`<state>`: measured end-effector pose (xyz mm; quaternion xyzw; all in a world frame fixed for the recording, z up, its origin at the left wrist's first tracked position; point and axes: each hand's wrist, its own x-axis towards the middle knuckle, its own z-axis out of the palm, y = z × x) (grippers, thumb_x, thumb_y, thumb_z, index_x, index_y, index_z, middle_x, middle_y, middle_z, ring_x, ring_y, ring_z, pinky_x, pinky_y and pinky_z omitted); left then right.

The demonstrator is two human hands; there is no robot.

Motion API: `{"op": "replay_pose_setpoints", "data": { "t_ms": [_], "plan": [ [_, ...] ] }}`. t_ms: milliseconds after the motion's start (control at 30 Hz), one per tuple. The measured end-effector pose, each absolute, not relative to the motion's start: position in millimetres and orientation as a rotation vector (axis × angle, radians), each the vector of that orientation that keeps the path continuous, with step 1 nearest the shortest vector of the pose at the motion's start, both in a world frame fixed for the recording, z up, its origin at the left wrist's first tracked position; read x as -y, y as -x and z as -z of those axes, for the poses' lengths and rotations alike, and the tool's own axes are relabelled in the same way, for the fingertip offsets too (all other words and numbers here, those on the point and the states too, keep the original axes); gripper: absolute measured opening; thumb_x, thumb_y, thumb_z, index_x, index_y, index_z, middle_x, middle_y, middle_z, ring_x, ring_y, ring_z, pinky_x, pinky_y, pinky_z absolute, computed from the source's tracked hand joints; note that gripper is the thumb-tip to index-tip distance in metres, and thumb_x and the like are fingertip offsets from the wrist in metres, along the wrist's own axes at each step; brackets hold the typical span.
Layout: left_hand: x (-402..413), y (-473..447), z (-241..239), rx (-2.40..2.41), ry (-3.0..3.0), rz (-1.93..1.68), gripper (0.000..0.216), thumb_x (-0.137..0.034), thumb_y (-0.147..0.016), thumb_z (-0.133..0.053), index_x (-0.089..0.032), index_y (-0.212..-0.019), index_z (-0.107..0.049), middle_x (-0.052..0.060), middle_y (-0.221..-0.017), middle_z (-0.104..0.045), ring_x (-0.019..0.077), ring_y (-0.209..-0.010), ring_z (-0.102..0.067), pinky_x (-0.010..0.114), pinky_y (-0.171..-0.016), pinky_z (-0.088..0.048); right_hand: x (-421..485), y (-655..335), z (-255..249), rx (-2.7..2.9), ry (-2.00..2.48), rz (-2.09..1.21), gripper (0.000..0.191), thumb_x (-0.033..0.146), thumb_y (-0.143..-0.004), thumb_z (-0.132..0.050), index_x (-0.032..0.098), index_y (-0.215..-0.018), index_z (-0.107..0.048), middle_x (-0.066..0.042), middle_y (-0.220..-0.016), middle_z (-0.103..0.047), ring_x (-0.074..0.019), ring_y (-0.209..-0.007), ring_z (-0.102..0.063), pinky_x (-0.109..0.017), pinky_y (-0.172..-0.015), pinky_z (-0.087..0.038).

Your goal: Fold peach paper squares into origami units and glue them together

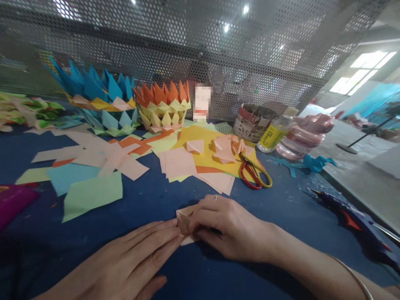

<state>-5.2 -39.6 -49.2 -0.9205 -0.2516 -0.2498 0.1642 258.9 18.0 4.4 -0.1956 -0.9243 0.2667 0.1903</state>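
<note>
A small folded piece of pink paper (184, 213) lies on the blue tabletop (156, 196) near the front. My left hand (134, 260) lies flat with fingers stretched out, fingertips pressing the paper's left side. My right hand (231, 227) curls over the paper's right side, fingers bent down onto it and a ring on one finger. Most of the paper is hidden under both hands.
A stack of pink squares (179, 162), yellow sheets (209, 156), folded pink pieces (225, 150), red-and-yellow scissors (254, 173). Green and blue sheets (92, 191) left. Paper baskets (164, 106) behind, a glue bottle (276, 133), tape rolls (303, 135), a blue glue gun (353, 216) right.
</note>
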Motion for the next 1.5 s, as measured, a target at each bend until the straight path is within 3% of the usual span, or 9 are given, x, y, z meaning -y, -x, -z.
{"op": "replay_pose_setpoints", "data": {
  "t_ms": [133,367,667,867,1133,1500],
  "plan": [
    [42,3,46,0.773,2.608,0.668,0.046,-0.018,-0.103,-0.042,-0.023,-0.145,-0.059,-0.005,-0.140,-0.071,0.0082,-0.132,-0.063,0.023,-0.127,-0.025,-18,-260,-4,2.613,0.556,-0.734,0.016,0.007,-0.102,-0.055,0.018,-0.100,-0.067,-0.006,-0.101,-0.076,-0.0172,-0.092,-0.069,-0.029,-0.088,-0.053],
    [45,3,55,0.829,2.699,0.629,0.044,-0.019,-0.101,-0.045,-0.028,-0.140,-0.064,-0.006,-0.138,-0.072,0.0115,-0.130,-0.065,0.023,-0.121,-0.040,-18,-260,-2,2.619,0.518,-0.671,0.016,0.007,-0.102,-0.055,0.017,-0.098,-0.067,-0.006,-0.103,-0.077,-0.0170,-0.093,-0.069,-0.029,-0.088,-0.054],
    [42,9,55,0.726,2.682,0.601,0.047,-0.023,-0.104,-0.044,-0.022,-0.151,-0.053,-0.005,-0.147,-0.066,0.0112,-0.133,-0.063,0.024,-0.123,-0.035,-20,-263,3,2.628,0.382,-0.530,0.016,0.003,-0.098,-0.057,0.013,-0.103,-0.069,-0.014,-0.123,-0.076,-0.0200,-0.103,-0.073,-0.033,-0.092,-0.058],
    [47,12,56,0.707,2.659,0.482,0.058,-0.028,-0.105,-0.045,-0.020,-0.162,-0.036,-0.002,-0.149,-0.064,0.0141,-0.126,-0.069,0.024,-0.114,-0.047,-20,-264,1,2.718,0.384,-0.476,0.023,0.002,-0.098,-0.055,0.015,-0.108,-0.071,-0.012,-0.127,-0.075,-0.0192,-0.115,-0.072,-0.032,-0.098,-0.057],
    [41,7,59,0.673,2.693,0.432,0.066,-0.024,-0.095,-0.050,-0.021,-0.161,-0.040,-0.003,-0.143,-0.069,0.0170,-0.123,-0.070,0.026,-0.111,-0.052,-20,-264,2,2.710,0.384,-0.464,0.021,0.004,-0.101,-0.054,0.016,-0.106,-0.070,-0.011,-0.127,-0.076,-0.0188,-0.118,-0.072,-0.033,-0.102,-0.056],
    [38,9,62,0.714,2.817,0.531,0.068,-0.026,-0.096,-0.054,-0.021,-0.162,-0.037,0.001,-0.138,-0.070,0.0203,-0.125,-0.067,0.029,-0.108,-0.056,-18,-265,1,2.698,0.368,-0.484,0.022,0.000,-0.094,-0.055,0.013,-0.104,-0.068,-0.014,-0.127,-0.074,-0.0200,-0.113,-0.072,-0.034,-0.103,-0.055]
  ]
}}
